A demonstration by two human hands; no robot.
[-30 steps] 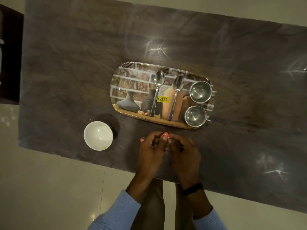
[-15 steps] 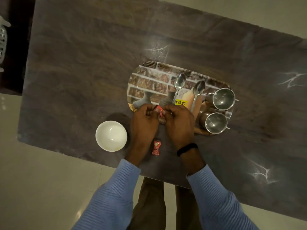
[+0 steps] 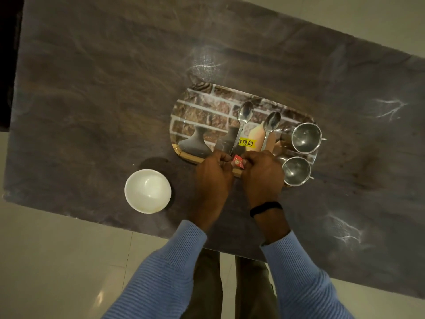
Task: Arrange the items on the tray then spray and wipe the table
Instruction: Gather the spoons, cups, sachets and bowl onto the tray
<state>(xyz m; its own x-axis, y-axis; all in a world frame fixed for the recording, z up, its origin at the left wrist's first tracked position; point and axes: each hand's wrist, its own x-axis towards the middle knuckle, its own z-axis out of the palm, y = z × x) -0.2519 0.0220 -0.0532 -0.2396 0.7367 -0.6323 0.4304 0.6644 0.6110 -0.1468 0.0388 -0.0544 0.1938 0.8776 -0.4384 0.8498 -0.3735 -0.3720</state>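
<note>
An oval tray (image 3: 207, 111) printed with a brick wall and vases lies on the dark table (image 3: 103, 88). On it are two steel spoons (image 3: 243, 118) (image 3: 271, 125) and, at its right end, two steel cups (image 3: 305, 138) (image 3: 296, 171). My left hand (image 3: 212, 173) and my right hand (image 3: 262, 173) meet over the tray's near edge. Together they pinch a small red sachet (image 3: 238, 161) between their fingertips. A white bowl (image 3: 147, 191) stands on the table left of my left hand, off the tray.
The table's near edge runs just under my forearms, with pale floor tiles (image 3: 57, 261) below it. A dark piece of furniture (image 3: 9, 54) borders the table on the far left. White scratch marks (image 3: 391, 107) show on the right side.
Both hands carried the red sachet from the table's front up to the tray's near edge. A second sachet seen lying between my wrists half a second ago is out of sight now.
</note>
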